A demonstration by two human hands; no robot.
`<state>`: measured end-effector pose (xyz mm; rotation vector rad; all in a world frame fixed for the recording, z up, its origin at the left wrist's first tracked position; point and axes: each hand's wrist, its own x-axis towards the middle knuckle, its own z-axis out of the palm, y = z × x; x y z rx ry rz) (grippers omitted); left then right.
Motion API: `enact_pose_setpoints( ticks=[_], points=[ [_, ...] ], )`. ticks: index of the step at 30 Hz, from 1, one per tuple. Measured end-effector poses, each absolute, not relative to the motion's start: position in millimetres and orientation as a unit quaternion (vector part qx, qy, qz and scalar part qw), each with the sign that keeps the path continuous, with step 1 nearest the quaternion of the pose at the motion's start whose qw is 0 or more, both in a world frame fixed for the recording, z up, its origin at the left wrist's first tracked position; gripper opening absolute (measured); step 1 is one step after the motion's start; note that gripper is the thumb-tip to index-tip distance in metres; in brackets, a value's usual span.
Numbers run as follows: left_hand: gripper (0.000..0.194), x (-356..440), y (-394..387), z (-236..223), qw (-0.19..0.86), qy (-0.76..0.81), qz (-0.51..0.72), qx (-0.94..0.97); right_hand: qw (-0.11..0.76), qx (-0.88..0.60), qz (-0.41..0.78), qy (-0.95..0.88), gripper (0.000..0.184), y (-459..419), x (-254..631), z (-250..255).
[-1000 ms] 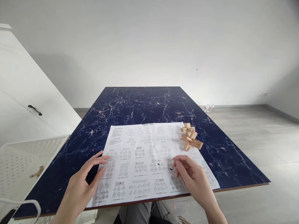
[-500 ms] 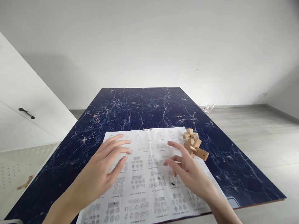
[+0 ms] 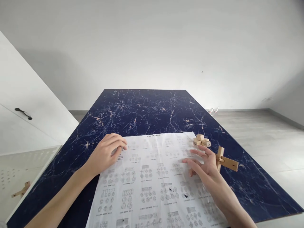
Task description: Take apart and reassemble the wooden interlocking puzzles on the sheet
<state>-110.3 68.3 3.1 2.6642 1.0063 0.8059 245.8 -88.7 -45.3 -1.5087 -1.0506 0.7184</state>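
A large printed sheet (image 3: 152,164) with rows of small puzzle diagrams lies on the dark blue marbled table. At its upper left corner is my left hand (image 3: 110,150), fingers bent and thumb drawn in against the paper; the corner itself is hidden beneath it. Over the sheet's right side hovers my right hand (image 3: 205,163), its fingers apart with nothing between them. Just beyond its fingertips sits a wooden burr puzzle (image 3: 201,140) with letters on its blocks. A wooden cross-shaped puzzle (image 3: 226,162) stands right beside the back of this hand, which partly covers it.
The marbled table (image 3: 147,110) stretches away towards a pale wall. To the left are a white cabinet with a black handle (image 3: 23,113) and a perforated white surface with another wooden piece (image 3: 22,190). A small red-and-white object (image 3: 213,110) is beyond the table's right edge.
My left hand has moved up and left to the sheet's corner, its fingers curling in. My right hand has moved right. The cross-shaped puzzle now lies farther right, apart from the burr puzzle.
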Motion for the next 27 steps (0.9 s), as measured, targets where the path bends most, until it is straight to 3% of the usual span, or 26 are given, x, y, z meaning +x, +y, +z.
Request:
enact_pose_setpoints(
  ticks=[7, 12, 22, 27],
  points=[
    [0.027, -108.2, 65.7, -3.9, 0.051, 0.289, 0.268, 0.918, 0.583, -0.641, 0.38, -0.323, 0.1, -79.8, 240.6, 3.1],
    [0.026, -104.6, 63.0, -6.5, 0.053, 0.278, 0.257, 0.924, 0.582, -0.638, 0.407, -0.298, 0.124, -70.3, 250.6, 11.2],
    [0.026, -102.1, 61.5, -3.5, 0.059, 0.272, 0.255, 0.926, 0.541, -0.647, 0.419, -0.336, 0.099, -60.4, 265.0, -1.7],
    [0.027, -102.7, 62.4, -3.9, 0.062, 0.275, 0.255, 0.925, 0.527, -0.656, 0.409, -0.353, 0.105, -56.5, 266.5, -0.1]
  ],
)
